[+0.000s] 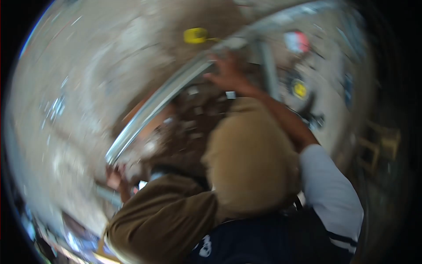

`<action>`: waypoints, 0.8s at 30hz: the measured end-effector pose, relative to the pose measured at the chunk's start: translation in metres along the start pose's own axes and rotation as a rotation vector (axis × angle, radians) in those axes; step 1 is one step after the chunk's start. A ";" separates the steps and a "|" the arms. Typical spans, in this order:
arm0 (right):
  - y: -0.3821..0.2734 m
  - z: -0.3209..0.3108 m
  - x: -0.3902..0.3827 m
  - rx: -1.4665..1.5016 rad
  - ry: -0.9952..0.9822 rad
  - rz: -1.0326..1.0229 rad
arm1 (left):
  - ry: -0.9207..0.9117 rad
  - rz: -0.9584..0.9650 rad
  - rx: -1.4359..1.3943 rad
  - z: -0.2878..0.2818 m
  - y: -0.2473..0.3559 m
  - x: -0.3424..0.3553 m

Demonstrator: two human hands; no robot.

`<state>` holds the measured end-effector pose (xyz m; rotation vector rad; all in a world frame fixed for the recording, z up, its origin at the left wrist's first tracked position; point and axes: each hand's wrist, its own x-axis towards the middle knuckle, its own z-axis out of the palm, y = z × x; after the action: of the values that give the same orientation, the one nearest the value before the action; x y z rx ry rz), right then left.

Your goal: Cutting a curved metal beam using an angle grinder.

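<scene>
where knees (252,154) intrude, rail (161,96), yellow tape measure (195,35)

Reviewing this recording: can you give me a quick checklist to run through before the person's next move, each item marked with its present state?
1. Right hand at the long metal strip: ok, its fingers reach the strip's edge.
2. Left hand at the strip: ok, it is right at the lower-left end.
3. Firm grip by both hands: cannot tell, motion blur hides the finger contact.
4. Case of the yellow tape measure apart from the strip: ok, it lies beyond its far side.
5. No loose bits near the strip: not ok, small pale scraps lie on the person's side of it.
6. Sharp view: not ok, badly blurred.
</scene>
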<state>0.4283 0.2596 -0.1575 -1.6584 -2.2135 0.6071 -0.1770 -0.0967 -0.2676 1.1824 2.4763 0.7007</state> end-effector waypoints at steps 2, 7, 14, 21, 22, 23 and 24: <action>0.027 -0.041 -0.034 0.039 0.148 0.080 | 0.035 -0.188 -0.486 0.009 0.024 0.031; 0.187 -0.134 -0.211 -0.429 0.771 0.735 | 0.168 -0.281 -0.495 -0.042 0.198 0.083; 0.250 -0.150 -0.359 1.024 0.811 1.768 | -0.466 0.558 -0.218 -0.047 0.452 0.150; 0.331 -0.105 -0.426 1.107 0.764 1.484 | -0.856 1.089 -0.186 0.094 0.646 0.033; 0.321 -0.100 -0.416 0.859 0.792 1.487 | -0.896 1.082 -0.201 0.110 0.652 0.018; 0.302 -0.103 -0.404 0.609 0.822 1.470 | -0.939 1.077 -0.222 0.123 0.660 -0.002; 0.274 -0.115 -0.374 0.618 0.781 1.445 | -0.969 1.049 -0.250 0.135 0.659 -0.019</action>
<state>0.8170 -0.0163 -0.1946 -2.2662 -0.0435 0.6221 0.3182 0.2843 -0.0169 2.0323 0.8808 0.4319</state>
